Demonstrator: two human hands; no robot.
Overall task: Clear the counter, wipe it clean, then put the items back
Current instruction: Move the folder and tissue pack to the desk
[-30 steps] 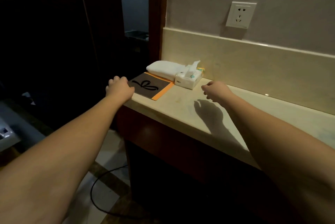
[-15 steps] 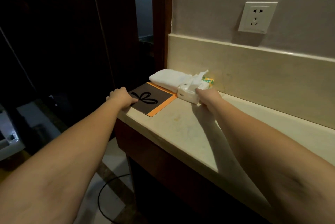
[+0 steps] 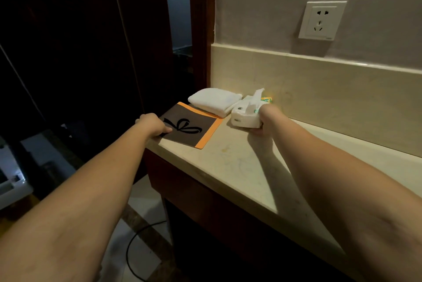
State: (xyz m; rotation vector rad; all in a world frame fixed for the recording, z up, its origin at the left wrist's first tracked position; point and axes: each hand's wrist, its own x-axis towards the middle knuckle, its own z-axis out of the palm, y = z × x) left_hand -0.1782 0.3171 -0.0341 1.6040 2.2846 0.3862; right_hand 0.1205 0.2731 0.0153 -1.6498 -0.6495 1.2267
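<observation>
Dim room, warm light falling from above right onto the counter (image 3: 239, 167) — the right arm (image 3: 342, 179) throws a soft shadow along its front edge. Left side sinks into black; wide-angle stretch bends both forearms.

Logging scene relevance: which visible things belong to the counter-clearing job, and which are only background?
Job: counter; brown-and-orange card, left hand on it; tissue pack, right hand gripping it; folded white towel.
Background: wall socket; floor cable.

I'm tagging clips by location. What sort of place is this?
Probably a hotel room or home: a stone counter with a folded white towel, a tissue pack, a wall socket.
</observation>
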